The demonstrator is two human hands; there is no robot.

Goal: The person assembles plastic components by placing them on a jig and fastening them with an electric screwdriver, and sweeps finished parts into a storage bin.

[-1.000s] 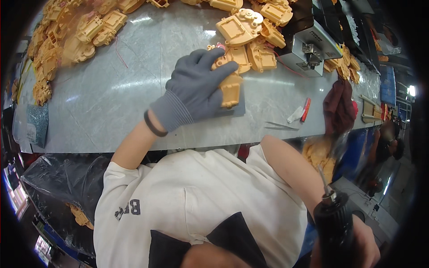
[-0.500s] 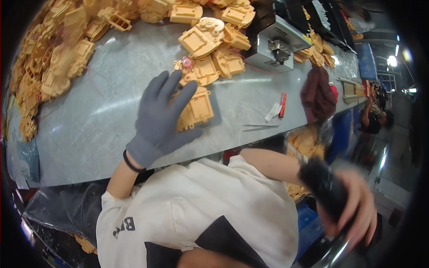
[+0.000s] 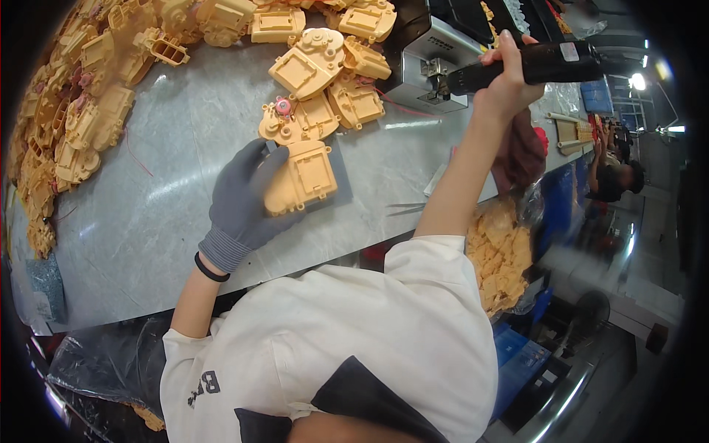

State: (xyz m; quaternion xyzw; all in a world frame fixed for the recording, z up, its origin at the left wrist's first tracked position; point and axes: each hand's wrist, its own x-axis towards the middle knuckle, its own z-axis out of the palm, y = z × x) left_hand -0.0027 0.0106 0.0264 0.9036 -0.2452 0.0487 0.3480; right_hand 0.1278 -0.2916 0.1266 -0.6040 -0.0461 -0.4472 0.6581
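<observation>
My left hand (image 3: 240, 199), in a grey glove, grips the left side of a yellow plastic housing (image 3: 314, 176) with a rectangular recess. The housing lies on a dark flat pad (image 3: 341, 181) near the table's front edge. My right hand (image 3: 509, 81) is closed around a black electric screwdriver (image 3: 557, 63), held almost level. Its tip end meets the metal front of a screw feeder box (image 3: 432, 74); the exact contact is too small to make out. Just beyond the held piece lies another yellow housing (image 3: 314, 118) with a small pink-red round part (image 3: 283, 106) beside it.
Heaps of yellow housings (image 3: 103, 111) fill the table's left and far side. Tweezers (image 3: 405, 209) lie to the right of the pad. A dark red cloth (image 3: 521, 159) hangs at the right edge, above a bag of yellow parts (image 3: 498, 258). Other people sit far right.
My right hand has swung the screwdriver from the lower right up to the feeder box. My left hand has drawn its fingers back from over the housing to its left side.
</observation>
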